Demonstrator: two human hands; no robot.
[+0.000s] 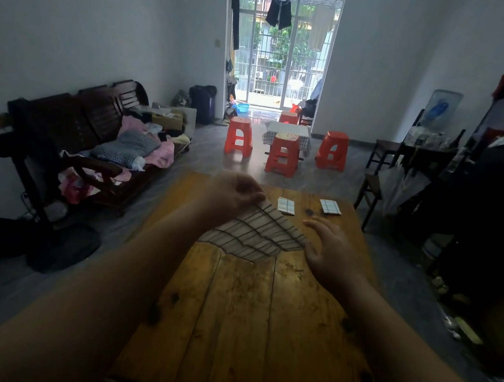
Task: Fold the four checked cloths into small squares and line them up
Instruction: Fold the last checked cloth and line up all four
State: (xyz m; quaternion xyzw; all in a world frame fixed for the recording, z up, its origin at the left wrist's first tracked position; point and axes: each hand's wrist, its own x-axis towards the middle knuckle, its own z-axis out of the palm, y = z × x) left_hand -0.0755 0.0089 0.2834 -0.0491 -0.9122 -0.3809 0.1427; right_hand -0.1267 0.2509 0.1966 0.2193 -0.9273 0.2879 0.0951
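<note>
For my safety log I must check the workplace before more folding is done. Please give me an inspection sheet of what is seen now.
Surface: wooden table, planks stained.
Job's things: left folded cloth and right folded cloth lie apart at the far edge; open cloth is held up over the table; a fourth is not seen.
Clutter: pile of clothes on the bench.
Hands: left hand pinches the open cloth's far corner; right hand, fingers straight, is at its right edge, grip unclear.
Cables: nothing seen.
Surroundings: orange stools, balcony door.
</note>
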